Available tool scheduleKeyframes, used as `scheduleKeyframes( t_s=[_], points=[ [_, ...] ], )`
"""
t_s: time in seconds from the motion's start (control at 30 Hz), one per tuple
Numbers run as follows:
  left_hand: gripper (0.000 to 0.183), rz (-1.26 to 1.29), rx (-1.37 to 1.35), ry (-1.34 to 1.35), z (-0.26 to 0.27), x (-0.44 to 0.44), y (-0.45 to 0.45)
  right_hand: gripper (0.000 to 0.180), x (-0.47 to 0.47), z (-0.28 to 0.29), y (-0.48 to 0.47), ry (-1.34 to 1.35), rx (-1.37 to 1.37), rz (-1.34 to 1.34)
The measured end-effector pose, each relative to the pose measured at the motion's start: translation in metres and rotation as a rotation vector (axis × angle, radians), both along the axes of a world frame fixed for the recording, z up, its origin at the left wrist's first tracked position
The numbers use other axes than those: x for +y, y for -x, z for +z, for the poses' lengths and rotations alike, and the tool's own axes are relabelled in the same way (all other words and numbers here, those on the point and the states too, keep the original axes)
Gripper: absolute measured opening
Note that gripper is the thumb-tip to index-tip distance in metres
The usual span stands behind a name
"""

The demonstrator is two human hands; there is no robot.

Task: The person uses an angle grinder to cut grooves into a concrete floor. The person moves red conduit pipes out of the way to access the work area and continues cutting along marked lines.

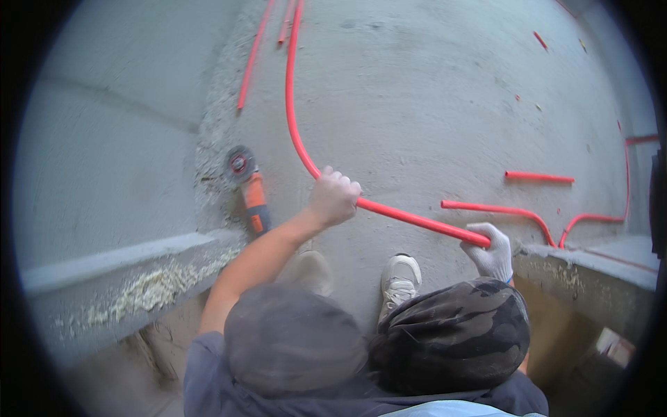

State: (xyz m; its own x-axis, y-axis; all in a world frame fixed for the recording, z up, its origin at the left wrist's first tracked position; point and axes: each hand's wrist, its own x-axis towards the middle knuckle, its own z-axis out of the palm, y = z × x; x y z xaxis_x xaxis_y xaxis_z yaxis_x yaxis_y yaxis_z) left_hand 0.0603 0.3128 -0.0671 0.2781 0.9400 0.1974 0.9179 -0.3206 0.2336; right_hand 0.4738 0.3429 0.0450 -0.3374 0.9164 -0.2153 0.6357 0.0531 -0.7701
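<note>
A long red plastic conduit pipe (398,212) crosses in front of my knees and curves away toward the top of the view. My bare left hand (335,195) grips it in a fist, just where the bend straightens out. Near the pipe's cut end, my right hand (490,249) in a white knit glove is closed around it. Left of my left forearm, an angle grinder (254,195) with an orange and dark body lies on the floor, its cutting disc (239,163) toward the wall.
Loose red pipes (255,54) lie at the upper left, and a short offcut (539,178) at the right. Bent pipes (500,209) meet the rough sill (578,276) beside my right hand. Concrete wall (120,125) rises at left; crumbly foam (156,289) edges the left sill.
</note>
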Motion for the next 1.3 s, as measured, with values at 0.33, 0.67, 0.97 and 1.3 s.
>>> scheduleKeyframes(
  t_s=[0.33, 0.67, 0.97, 1.3],
  points=[
    [0.012, -0.329, 0.265, -0.028, 0.067, 0.108, -0.029, 0.078, 0.031, 0.033, -0.004, -0.276, -0.245, 0.332],
    [0.084, 0.112, -0.042, -0.131, 0.044, 0.022, -0.014, 0.018, 0.101, -0.166, -0.095, -0.538, -0.321, -0.328],
    [0.099, 1.29, -0.139, 0.363, -0.044, -0.191, 0.108, 0.06, 0.129, -0.22, -0.214, -0.058, -0.704, -0.744],
    [0.051, 1.367, -0.969, 0.344, -0.03, -0.163, 0.115, 0.052, 0.128, -0.154, -0.047, -0.525, -0.14, -0.282]
  ],
)
